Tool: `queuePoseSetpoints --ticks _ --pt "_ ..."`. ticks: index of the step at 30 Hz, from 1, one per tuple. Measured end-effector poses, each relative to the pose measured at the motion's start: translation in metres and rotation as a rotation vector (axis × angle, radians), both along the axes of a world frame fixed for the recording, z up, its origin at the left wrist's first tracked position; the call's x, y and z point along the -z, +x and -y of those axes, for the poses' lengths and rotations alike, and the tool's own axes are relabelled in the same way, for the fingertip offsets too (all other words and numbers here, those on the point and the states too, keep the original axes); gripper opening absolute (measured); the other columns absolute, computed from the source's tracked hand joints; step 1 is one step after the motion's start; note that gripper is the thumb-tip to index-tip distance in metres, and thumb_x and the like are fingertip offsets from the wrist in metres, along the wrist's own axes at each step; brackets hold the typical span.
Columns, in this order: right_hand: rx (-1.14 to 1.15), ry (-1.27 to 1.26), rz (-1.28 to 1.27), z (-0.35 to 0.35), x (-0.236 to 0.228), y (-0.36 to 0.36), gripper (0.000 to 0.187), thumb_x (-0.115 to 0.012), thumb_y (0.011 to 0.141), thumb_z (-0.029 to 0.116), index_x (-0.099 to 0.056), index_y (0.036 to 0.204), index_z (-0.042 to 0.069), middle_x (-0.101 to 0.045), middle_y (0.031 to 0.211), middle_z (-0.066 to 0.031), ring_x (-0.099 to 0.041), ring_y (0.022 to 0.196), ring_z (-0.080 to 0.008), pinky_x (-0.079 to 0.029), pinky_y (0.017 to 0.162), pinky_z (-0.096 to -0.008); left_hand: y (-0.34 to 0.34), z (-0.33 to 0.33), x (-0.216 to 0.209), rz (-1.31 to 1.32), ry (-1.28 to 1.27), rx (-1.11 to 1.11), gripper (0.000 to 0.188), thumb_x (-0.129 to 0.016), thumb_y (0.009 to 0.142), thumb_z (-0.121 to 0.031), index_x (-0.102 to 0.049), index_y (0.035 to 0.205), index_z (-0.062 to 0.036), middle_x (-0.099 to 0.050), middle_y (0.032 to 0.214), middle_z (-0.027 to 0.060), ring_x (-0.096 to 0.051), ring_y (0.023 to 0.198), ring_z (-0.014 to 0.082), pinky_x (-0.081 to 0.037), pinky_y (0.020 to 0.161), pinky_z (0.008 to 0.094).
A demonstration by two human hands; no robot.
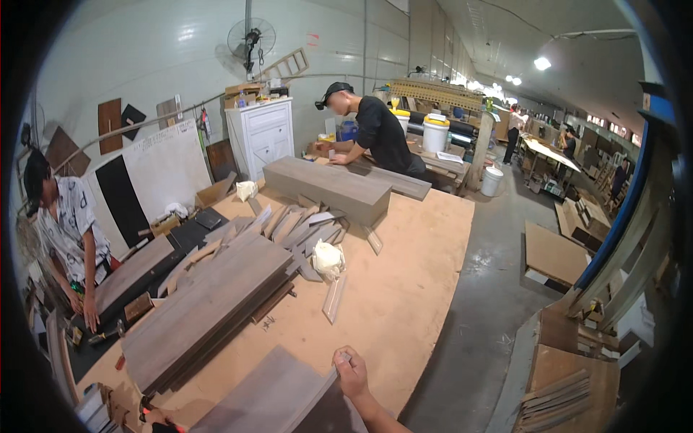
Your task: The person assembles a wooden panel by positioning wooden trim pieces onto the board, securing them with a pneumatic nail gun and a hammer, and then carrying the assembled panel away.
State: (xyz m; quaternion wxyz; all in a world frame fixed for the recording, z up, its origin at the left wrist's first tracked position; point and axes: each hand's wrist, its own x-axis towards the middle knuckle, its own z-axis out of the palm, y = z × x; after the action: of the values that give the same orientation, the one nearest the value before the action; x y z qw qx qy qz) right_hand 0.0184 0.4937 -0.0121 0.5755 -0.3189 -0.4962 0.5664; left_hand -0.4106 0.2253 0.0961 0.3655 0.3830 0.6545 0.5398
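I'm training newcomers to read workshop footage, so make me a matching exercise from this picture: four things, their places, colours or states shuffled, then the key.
Column one
1. Right hand
2. Fan
3. Cabinet
4. Stack of boards

Column two
A. White, standing behind the table
B. Lying on the tabletop
C. Gripping the edge of a grey panel
D. High up by the wall

Right pairs: 1-C, 2-D, 3-A, 4-B
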Motion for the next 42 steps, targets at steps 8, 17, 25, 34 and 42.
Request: queuePoseSetpoints --ticks 8,17,25,34,42 --pt "-0.268 0.033 0.001 0.002 -0.002 0.017 0.009 -0.051 0.087 0.014 -0.054 0.084 0.005 -0.049 0.074 0.0038 -0.039 0.065 -0.0037 -0.032 0.058 -0.019 0.036 0.059 -0.02 0.226 0.255 0.048 0.048 -0.057 0.088 -0.029 -0.041 0.129 -0.0095 -0.066 0.091 0.0064 -0.063 0.078 0.0191 -0.051 0.069 0.0327" --pt "-0.22 0.128 0.244 0.029 0.009 -0.022 0.021 -0.058 0.086 0.025 -0.054 0.081 0.006 -0.047 0.068 -0.0003 -0.043 0.063 -0.0083 -0.037 0.058 -0.0235 0.183 0.024 -0.035 -0.393 0.117 -0.283 0.036 -0.048 0.093 -0.033 -0.052 0.105 0.0006 -0.049 0.058 -0.0015 -0.041 0.04 0.0056 -0.032 0.038 0.0201" --pt "-0.534 0.141 0.094 -0.004 0.056 -0.017 0.043 -0.083 0.064 0.032 -0.057 0.079 0.001 -0.054 0.066 -0.0025 -0.048 0.063 -0.0101 -0.041 0.058 -0.0271 0.256 -0.064 -0.044 -0.894 -0.163 0.349 0.018 -0.044 0.092 -0.011 -0.054 0.102 0.0008 -0.058 0.064 0.0058 -0.056 0.053 0.018 -0.045 0.053 0.0269" --pt "-0.506 0.07 -0.033 0.015 0.068 -0.024 0.057 -0.089 0.05 0.043 -0.057 0.074 0.002 -0.053 0.063 -0.0011 -0.047 0.064 -0.0072 -0.042 0.058 -0.0268 0.285 -0.072 -0.065 -0.434 0.241 -0.078 0.021 -0.049 0.086 -0.004 -0.053 0.105 0.0037 -0.056 0.068 0.0042 -0.053 0.059 0.0119 -0.045 0.055 0.0252" --pt "-0.42 0.217 0.063 0.012 0.056 -0.019 0.052 -0.087 0.052 0.045 -0.059 0.071 0.005 -0.055 0.058 -0.0043 -0.048 0.054 -0.0106 -0.041 0.052 -0.0274 0.276 -0.095 -0.055 -0.937 -0.11 0.268 0.026 -0.052 0.088 -0.014 -0.056 0.11 -0.001 -0.058 0.074 0.0116 -0.057 0.063 0.0243 -0.045 0.059 0.0309"
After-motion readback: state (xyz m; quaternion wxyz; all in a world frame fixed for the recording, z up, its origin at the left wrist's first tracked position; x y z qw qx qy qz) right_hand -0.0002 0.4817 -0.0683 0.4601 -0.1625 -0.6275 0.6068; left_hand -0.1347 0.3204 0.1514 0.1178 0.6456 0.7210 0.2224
